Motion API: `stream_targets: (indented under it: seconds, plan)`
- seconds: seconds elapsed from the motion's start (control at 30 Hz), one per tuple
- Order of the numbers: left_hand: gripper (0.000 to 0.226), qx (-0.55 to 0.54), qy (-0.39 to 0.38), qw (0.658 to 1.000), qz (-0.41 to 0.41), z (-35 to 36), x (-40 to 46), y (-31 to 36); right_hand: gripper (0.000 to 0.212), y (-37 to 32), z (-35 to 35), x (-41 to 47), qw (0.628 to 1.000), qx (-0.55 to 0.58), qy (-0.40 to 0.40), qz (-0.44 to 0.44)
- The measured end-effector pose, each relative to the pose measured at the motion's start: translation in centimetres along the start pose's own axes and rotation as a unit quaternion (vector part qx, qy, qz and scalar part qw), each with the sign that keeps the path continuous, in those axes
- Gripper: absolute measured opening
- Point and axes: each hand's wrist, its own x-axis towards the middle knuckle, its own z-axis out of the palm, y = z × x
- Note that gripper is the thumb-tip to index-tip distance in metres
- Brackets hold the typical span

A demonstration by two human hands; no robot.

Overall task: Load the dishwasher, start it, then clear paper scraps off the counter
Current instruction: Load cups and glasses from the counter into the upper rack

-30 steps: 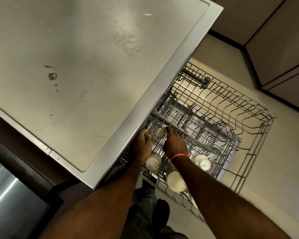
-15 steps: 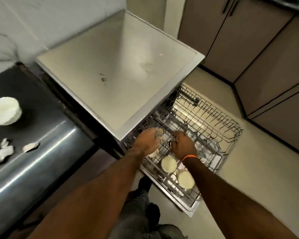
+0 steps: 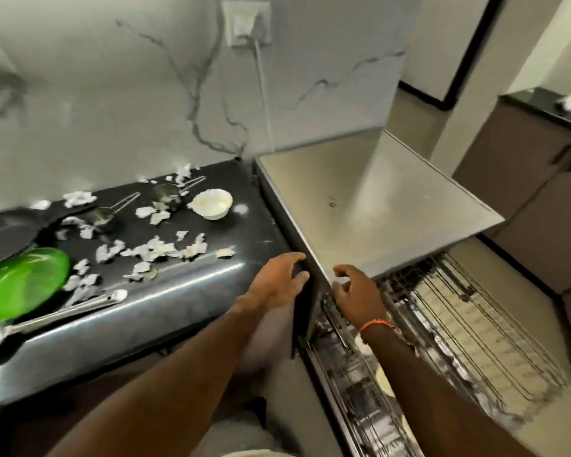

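Observation:
The steel-topped dishwasher (image 3: 373,206) stands at the right with its wire rack (image 3: 468,328) pulled out over the floor. White dishes (image 3: 384,379) sit in the rack's near side, blurred. My left hand (image 3: 277,280) hovers at the dishwasher's front left corner, fingers loosely curled, holding nothing. My right hand (image 3: 356,290) hangs just right of that corner above the rack, fingers relaxed and empty, an orange band on the wrist. Torn paper scraps (image 3: 159,249) lie scattered over the black counter (image 3: 192,291). A white bowl (image 3: 211,203) stands on the counter near the dishwasher.
A green plate (image 3: 20,285), a dark pan (image 3: 4,235), metal measuring cups (image 3: 104,217) and a steel ladle (image 3: 63,311) lie on the counter's left. A wall socket (image 3: 246,23) with a cord sits above. Brown cabinets (image 3: 524,199) stand at the right.
Both hands have come up out of the rack and now hold nothing. The view has swung left and up, bringing the counter with its scraps into sight.

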Motion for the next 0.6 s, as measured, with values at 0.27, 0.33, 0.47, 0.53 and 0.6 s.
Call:
stream_targets:
  seconds: [0.27,0.33,0.47,0.53,0.6]
  plan:
    - [0.051,-0.016,0.096,0.993,-0.064,-7.8,0.6,-9.1,0.035,-8.8,6.9,5.8,0.992,0.016,-0.083,-0.099]
    - [0.051,-0.005,0.118,0.990,-0.076,-9.9,1.4,-11.8,0.035,-11.1,9.2,7.9,0.988,0.016,-0.093,-0.122]
    - [0.054,0.009,0.149,0.985,-0.091,-14.3,3.8,-16.2,0.037,-15.8,13.3,12.2,0.982,-0.007,-0.108,-0.154]
    - [0.056,0.011,0.159,0.983,-0.096,-16.5,5.4,-18.2,0.038,-18.2,15.2,14.7,0.978,-0.027,-0.114,-0.175]
    - [0.057,0.022,0.163,0.982,-0.095,-18.6,7.1,-20.5,0.039,-20.6,17.0,17.5,0.972,-0.050,-0.114,-0.198]
